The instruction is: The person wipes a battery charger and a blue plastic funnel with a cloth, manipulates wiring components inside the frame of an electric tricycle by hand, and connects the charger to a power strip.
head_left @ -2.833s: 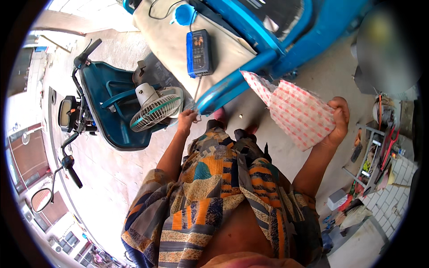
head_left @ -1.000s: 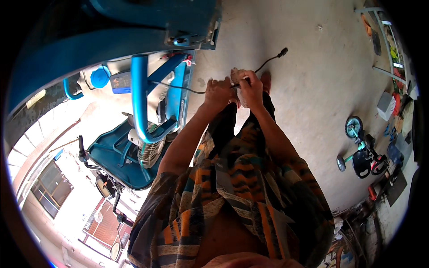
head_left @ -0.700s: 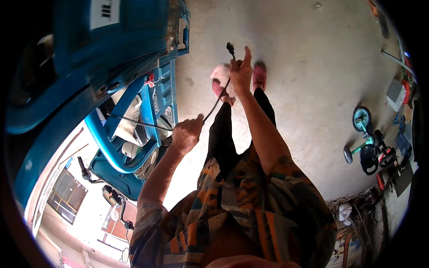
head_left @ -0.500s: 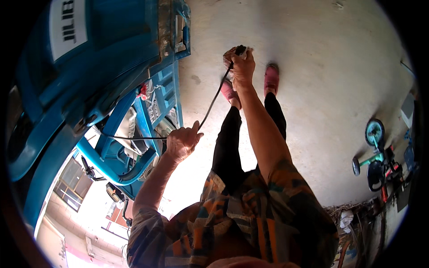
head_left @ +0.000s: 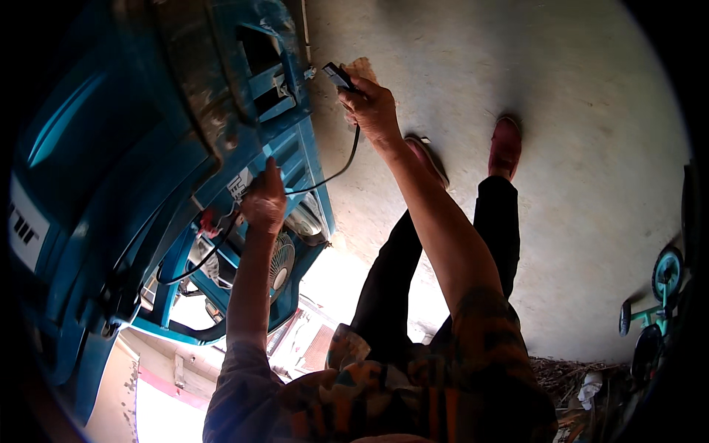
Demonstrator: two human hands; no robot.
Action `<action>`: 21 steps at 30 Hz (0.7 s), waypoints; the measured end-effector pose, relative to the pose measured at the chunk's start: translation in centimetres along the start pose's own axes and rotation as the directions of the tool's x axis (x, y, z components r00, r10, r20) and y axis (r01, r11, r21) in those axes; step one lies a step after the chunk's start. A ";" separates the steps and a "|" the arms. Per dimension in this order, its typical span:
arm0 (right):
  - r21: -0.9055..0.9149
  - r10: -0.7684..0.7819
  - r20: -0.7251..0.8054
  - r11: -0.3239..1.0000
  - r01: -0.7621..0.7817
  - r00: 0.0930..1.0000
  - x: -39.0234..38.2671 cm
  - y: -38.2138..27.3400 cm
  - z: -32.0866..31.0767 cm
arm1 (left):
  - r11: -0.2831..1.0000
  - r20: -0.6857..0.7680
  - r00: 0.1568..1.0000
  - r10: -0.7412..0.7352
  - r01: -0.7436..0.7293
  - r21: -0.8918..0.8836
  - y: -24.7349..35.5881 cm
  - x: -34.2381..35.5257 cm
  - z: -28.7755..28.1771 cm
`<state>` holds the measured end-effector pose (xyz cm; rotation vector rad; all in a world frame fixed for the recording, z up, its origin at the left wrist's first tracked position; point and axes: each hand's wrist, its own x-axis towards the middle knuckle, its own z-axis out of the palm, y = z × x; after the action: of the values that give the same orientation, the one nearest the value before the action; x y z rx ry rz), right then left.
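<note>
My right hand (head_left: 371, 111) is closed round a black plug-like end piece (head_left: 338, 76), which points to the upper left near the blue vehicle (head_left: 295, 159). A thin tan, crumpled piece (head_left: 361, 70) shows just behind those fingers; its kind is unclear. From this hand a black cable (head_left: 345, 167) hangs in a curve to my left hand (head_left: 264, 203). The left fingers are wrapped round the cable, with one finger pointing up, in front of the vehicle's side. Past that hand the cable loops down toward the vehicle's frame.
Inside the vehicle frame sits a round fan-like grille (head_left: 281, 266), with a red tied piece (head_left: 207, 221) nearby. Concrete floor (head_left: 583, 148) lies to the right, under my red shoes (head_left: 506, 146). A small green-wheeled ride-on (head_left: 667, 275) and dry twigs (head_left: 561, 373) are at the lower right.
Both hands have moved left and up, closer to the blue vehicle. The black end piece now sticks out further from my right hand. My view and feet have shifted too.
</note>
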<state>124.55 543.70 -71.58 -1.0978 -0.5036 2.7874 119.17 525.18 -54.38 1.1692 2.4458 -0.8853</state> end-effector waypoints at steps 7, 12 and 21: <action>0.062 0.115 0.124 0.990 -0.124 0.986 3.7 1.1 0.4 | 0.999 -0.331 0.943 -0.037 0.040 0.002 -1.8 8.0 3.0; 0.016 0.026 0.294 0.999 -0.032 0.955 6.4 4.2 2.7 | 0.999 -0.596 0.802 0.033 -0.008 0.044 -2.9 10.1 6.4; 0.123 -0.155 0.223 0.984 0.130 0.962 9.9 4.6 6.0 | 1.000 -0.722 0.692 -0.004 0.019 0.013 -3.5 17.7 5.2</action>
<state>113.39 539.86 -75.43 -0.6894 -0.4295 2.7905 105.32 530.79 -65.73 1.7805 3.0411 -0.4823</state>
